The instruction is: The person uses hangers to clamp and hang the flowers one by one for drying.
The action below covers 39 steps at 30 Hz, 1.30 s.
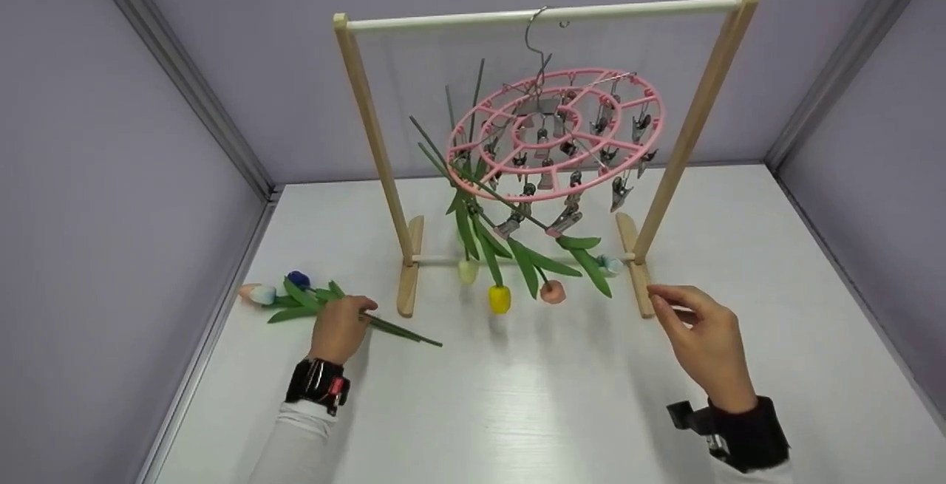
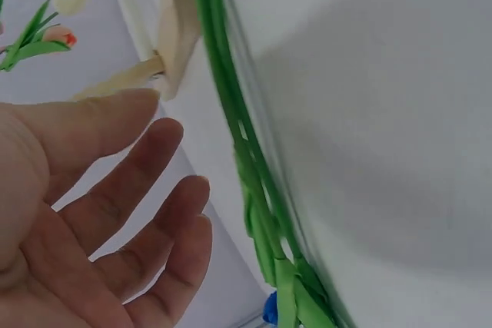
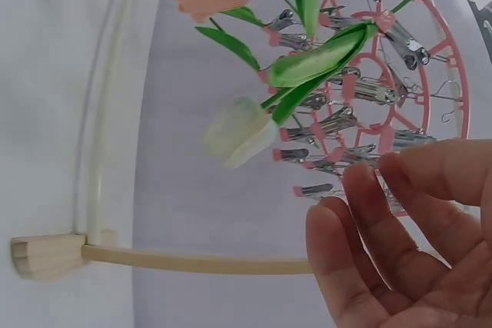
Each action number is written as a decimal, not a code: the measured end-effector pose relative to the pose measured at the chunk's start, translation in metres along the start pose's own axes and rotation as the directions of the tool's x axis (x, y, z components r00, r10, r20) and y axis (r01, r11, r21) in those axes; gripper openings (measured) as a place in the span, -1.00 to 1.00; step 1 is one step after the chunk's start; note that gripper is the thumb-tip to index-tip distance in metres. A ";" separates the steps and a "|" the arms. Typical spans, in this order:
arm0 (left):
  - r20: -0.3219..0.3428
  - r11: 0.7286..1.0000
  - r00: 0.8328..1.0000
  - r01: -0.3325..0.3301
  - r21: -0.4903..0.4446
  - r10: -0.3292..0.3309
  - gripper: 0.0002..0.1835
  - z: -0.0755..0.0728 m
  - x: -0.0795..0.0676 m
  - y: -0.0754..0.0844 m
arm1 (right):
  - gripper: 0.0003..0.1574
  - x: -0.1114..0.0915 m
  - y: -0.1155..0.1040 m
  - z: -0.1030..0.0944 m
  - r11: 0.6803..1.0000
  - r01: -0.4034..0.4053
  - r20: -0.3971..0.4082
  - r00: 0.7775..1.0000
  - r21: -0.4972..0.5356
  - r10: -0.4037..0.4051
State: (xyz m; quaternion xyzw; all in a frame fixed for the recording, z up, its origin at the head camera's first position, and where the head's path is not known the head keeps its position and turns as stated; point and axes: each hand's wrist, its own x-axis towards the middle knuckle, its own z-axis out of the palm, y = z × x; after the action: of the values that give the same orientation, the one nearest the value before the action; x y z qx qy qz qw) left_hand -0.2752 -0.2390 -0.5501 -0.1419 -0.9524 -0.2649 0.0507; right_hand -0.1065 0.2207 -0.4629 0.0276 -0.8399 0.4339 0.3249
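Observation:
My left hand (image 1: 341, 329) is over loose artificial tulips lying at the table's left. Their heads are a pink-and-white tulip (image 1: 259, 294) and a dark blue tulip (image 1: 298, 279). In the left wrist view, its relaxed fingers stay apart from the green stems (image 2: 238, 128). My right hand (image 1: 706, 340), loosely bent and holding nothing, hovers by the rack's right foot. A pink round clip hanger (image 1: 662, 114) carries upside-down tulips: a yellow tulip (image 1: 499, 299), a cream tulip (image 1: 467, 271), a peach tulip (image 1: 552, 292) and a pale bluish-white tulip (image 1: 610, 265).
A wooden rack (image 1: 375, 137) stands on the white table (image 1: 517, 410), its white top bar (image 1: 443, 21) bearing the hanger's hook. Several metal clips (image 1: 619, 192) dangle from the hanger's right side. Grey-purple panels (image 1: 148, 247) enclose the table at left, back and right.

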 end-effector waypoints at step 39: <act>-0.196 0.772 0.795 -0.447 0.452 0.575 -0.67 -0.016 0.026 -0.048 | -0.79 -0.066 0.030 0.028 0.940 -0.327 0.060 0.941 -0.100 0.334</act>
State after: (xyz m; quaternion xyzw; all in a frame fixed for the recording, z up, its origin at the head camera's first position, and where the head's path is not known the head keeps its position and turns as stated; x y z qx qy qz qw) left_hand -0.3134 -0.2803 -0.5551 -0.3406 -0.8872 -0.0687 0.3035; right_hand -0.0793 0.2027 -0.5336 -0.1120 -0.8628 0.4432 0.2161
